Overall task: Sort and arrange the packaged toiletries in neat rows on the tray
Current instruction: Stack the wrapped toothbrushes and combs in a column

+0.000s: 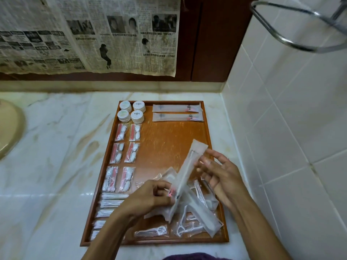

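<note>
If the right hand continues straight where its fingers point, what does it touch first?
Probably the long clear toothbrush packet that the left hand holds tilted; the right hand has open fingers pointing up-left, nearly touching it, though depth is unclear.

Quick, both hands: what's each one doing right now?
Left hand: pinches the lower end of the long toothbrush packet.
Right hand: fingers mostly straight, fingertips touching the same packet's upper part, not gripping it.
</note>
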The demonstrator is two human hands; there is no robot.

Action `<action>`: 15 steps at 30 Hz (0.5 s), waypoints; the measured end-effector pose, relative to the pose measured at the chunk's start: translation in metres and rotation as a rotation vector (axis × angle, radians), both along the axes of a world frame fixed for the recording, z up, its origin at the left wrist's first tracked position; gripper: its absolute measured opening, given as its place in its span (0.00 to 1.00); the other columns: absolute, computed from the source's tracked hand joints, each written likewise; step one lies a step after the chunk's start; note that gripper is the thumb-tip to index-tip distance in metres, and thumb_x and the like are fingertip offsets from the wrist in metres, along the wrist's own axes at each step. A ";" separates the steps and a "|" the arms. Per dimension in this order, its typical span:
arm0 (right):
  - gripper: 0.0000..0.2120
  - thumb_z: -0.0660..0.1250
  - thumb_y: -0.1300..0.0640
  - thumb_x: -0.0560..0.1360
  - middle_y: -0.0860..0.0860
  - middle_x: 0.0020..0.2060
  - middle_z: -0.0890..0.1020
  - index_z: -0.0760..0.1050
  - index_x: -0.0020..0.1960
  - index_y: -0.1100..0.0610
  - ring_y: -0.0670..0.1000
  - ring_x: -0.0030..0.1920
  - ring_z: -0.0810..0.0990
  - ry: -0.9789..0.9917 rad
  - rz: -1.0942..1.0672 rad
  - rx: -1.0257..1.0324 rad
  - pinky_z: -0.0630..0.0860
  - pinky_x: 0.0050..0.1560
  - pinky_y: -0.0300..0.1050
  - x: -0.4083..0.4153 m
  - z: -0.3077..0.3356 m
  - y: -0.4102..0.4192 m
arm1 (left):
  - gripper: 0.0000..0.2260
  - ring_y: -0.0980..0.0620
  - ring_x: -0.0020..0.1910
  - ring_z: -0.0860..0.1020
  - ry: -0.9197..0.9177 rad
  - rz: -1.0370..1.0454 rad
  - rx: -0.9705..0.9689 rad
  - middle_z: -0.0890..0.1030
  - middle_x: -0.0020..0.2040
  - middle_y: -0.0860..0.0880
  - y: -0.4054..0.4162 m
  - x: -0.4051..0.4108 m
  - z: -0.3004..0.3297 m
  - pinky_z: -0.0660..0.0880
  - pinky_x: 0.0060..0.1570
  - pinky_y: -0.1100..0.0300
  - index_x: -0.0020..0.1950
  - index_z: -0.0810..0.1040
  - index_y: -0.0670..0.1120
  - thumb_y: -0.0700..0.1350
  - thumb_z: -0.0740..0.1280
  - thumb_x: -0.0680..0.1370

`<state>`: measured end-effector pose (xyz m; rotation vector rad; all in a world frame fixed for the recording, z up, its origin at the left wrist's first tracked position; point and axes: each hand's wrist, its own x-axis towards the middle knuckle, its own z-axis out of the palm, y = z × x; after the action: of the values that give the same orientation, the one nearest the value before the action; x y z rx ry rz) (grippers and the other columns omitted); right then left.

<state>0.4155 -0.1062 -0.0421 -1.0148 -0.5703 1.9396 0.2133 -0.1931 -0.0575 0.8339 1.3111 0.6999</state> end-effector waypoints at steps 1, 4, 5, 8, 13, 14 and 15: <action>0.19 0.66 0.70 0.72 0.60 0.52 0.83 0.72 0.62 0.60 0.57 0.49 0.83 -0.025 0.011 0.020 0.80 0.48 0.47 -0.004 0.000 -0.001 | 0.10 0.49 0.40 0.82 -0.006 -0.001 0.004 0.84 0.41 0.42 0.005 0.004 0.002 0.77 0.44 0.59 0.53 0.81 0.37 0.31 0.71 0.72; 0.15 0.68 0.65 0.74 0.53 0.52 0.84 0.75 0.59 0.55 0.55 0.49 0.83 -0.360 0.046 0.139 0.80 0.48 0.49 -0.010 -0.005 -0.003 | 0.08 0.46 0.38 0.81 -0.050 0.173 -0.026 0.83 0.39 0.42 0.022 0.021 0.003 0.79 0.39 0.56 0.51 0.79 0.34 0.32 0.70 0.72; 0.13 0.69 0.63 0.74 0.52 0.50 0.84 0.77 0.57 0.54 0.54 0.48 0.83 -0.485 0.073 0.176 0.79 0.46 0.47 -0.011 -0.006 -0.005 | 0.08 0.46 0.37 0.81 -0.073 0.262 -0.051 0.82 0.38 0.42 0.028 0.025 0.002 0.79 0.38 0.55 0.51 0.78 0.34 0.32 0.70 0.72; 0.04 0.69 0.58 0.75 0.52 0.41 0.85 0.81 0.49 0.55 0.52 0.41 0.83 -0.626 0.183 0.248 0.77 0.39 0.41 -0.011 -0.008 -0.013 | 0.10 0.40 0.38 0.77 -0.105 0.444 -0.049 0.80 0.39 0.36 0.039 0.033 0.003 0.73 0.42 0.50 0.46 0.78 0.31 0.36 0.73 0.69; 0.03 0.73 0.62 0.71 0.55 0.38 0.84 0.82 0.45 0.59 0.55 0.40 0.83 -0.665 0.239 0.295 0.81 0.40 0.46 -0.003 -0.010 -0.017 | 0.05 0.41 0.39 0.80 -0.148 0.372 -0.021 0.83 0.42 0.36 0.041 0.038 0.002 0.75 0.41 0.53 0.44 0.82 0.35 0.37 0.72 0.72; 0.03 0.72 0.63 0.72 0.55 0.37 0.84 0.82 0.45 0.58 0.56 0.40 0.83 -0.682 0.250 0.307 0.81 0.39 0.48 0.001 -0.012 -0.016 | 0.03 0.44 0.38 0.81 -0.162 0.381 -0.018 0.83 0.41 0.37 0.041 0.039 0.002 0.76 0.38 0.56 0.43 0.82 0.37 0.37 0.71 0.73; 0.03 0.72 0.63 0.72 0.54 0.37 0.84 0.82 0.44 0.57 0.56 0.39 0.83 -0.707 0.265 0.327 0.81 0.39 0.50 0.005 -0.013 -0.015 | 0.02 0.46 0.36 0.81 -0.193 0.418 -0.026 0.83 0.39 0.39 0.041 0.039 0.001 0.76 0.34 0.59 0.42 0.82 0.39 0.38 0.71 0.74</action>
<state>0.4203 -0.1217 -0.0553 -1.4554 -1.4263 1.5852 0.2518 -0.1522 -0.0562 0.4580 1.3271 1.0626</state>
